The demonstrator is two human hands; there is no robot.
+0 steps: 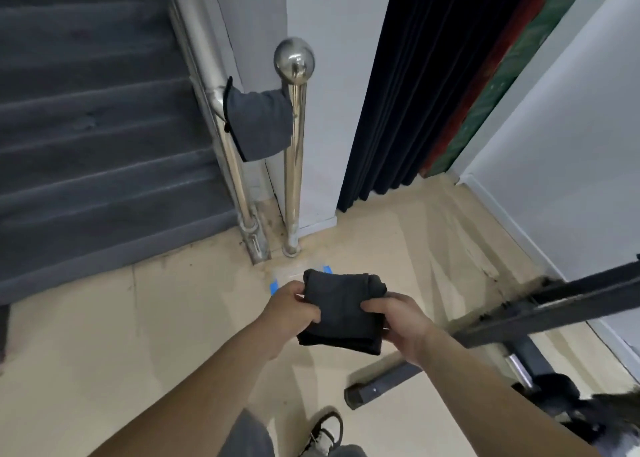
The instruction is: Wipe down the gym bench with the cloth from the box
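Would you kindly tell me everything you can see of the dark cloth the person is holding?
The cloth is dark grey to black, of a soft fabric, folded into a thick, roughly rectangular pad with layered edges showing at its near end. It is held in the air above the beige floor, tilted slightly, in front of the person. The left hand pinches its left edge and the right hand holds its right edge, thumbs on top. Nothing else touches it.
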